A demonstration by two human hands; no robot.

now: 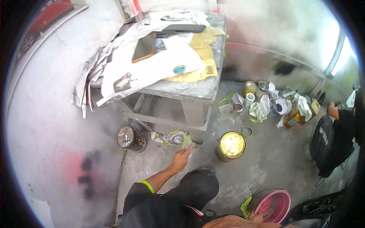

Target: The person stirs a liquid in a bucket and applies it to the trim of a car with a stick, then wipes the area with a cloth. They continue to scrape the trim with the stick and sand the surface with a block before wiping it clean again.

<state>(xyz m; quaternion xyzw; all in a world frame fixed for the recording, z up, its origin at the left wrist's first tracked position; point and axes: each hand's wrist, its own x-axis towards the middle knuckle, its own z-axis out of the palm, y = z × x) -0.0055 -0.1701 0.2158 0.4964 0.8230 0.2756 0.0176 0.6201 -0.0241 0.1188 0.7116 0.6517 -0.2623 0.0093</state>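
Note:
My left hand [180, 159] reaches forward over the floor, its index finger stretched out and nothing visible in its grasp. Its fingertip is close to a piece of crumpled paper [159, 137] with yellow-green tape, on which a roll of tape [177, 140] seems to lie. To the left of it stands a paint-stained can [131, 138]. Low on the right, my right hand [259, 217] is at the near rim of a pink bucket [288, 200], seemingly gripping it; its fingers are partly hidden. Yellow-green tape [245, 206] hangs by the bucket.
A grey table [197, 89] holds newspapers [152, 70]. A gold-lidded can [231, 146] stands beside a tape ring [247, 132]. Cans, cups and crumpled paper [260, 109] line the wall near a cardboard box [300, 114]. Another person's hand [334, 111] and black bag [323, 140] are at right.

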